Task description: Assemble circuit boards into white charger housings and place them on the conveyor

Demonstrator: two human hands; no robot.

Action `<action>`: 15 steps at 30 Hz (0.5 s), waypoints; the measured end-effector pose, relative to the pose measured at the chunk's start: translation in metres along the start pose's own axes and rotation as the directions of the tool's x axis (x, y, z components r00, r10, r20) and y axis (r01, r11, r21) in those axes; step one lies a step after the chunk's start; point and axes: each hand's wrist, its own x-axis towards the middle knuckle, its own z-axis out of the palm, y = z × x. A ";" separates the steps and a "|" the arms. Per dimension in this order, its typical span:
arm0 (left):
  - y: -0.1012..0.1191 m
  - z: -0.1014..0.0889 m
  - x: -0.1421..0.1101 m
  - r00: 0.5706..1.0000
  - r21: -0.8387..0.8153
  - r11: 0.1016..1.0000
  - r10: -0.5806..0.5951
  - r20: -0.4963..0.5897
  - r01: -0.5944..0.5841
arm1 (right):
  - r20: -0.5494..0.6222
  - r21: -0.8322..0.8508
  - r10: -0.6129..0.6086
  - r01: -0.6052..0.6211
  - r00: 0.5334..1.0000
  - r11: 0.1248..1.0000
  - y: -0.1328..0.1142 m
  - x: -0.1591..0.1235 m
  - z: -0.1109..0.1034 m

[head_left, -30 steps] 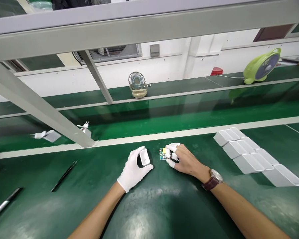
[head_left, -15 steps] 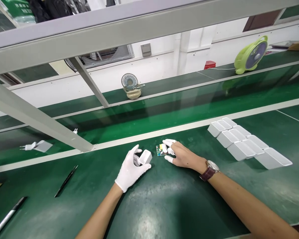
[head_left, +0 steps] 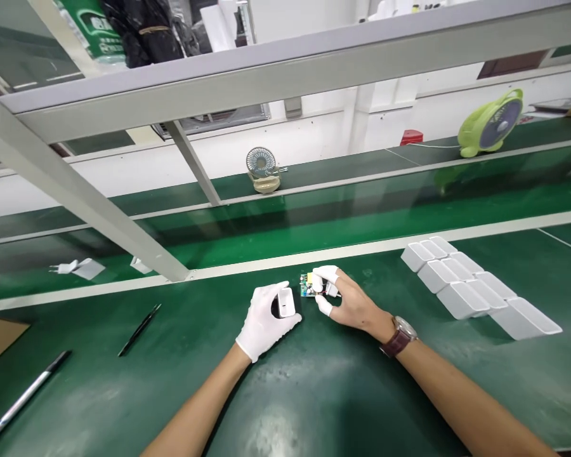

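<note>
My left hand (head_left: 262, 322), in a white glove, is closed around a small white charger housing (head_left: 286, 303). One end of the housing faces the camera and shows a small dark slot. Just to its right, my right hand (head_left: 354, 303), with white finger cots, grips a small circuit board (head_left: 306, 287) between thumb and fingers. The board carries a yellow part and several small components. A white plug piece (head_left: 332, 289) sits by the board under my right fingers, with thin wires near it. Board and housing are close together but apart.
Several white box-shaped cases (head_left: 464, 299) stand in rows at the right. Black tweezers (head_left: 139, 330) and a silver pen-like tool (head_left: 26, 397) lie at the left, near brown cardboard (head_left: 0, 336). A metal post (head_left: 124, 235) rises at the bench's back edge; fans stand beyond.
My left hand has turned the housing, so its slotted end now shows. The board in my right hand has come slightly nearer to the housing. The camera view has shifted a little.
</note>
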 end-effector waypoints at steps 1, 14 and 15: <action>-0.001 0.000 -0.001 0.999 0.015 1.000 0.021 -0.039 -0.021 | -0.015 0.025 -0.019 0.020 1.000 0.999 -0.006 0.000 -0.001; -0.012 0.011 -0.008 0.975 -0.027 0.984 0.169 -0.142 -0.174 | 0.033 -0.079 -0.250 0.252 0.968 0.964 -0.031 -0.008 0.010; -0.013 0.011 -0.008 0.974 -0.025 0.984 0.174 -0.142 -0.179 | 0.043 -0.082 -0.253 0.256 0.967 0.963 -0.031 -0.008 0.010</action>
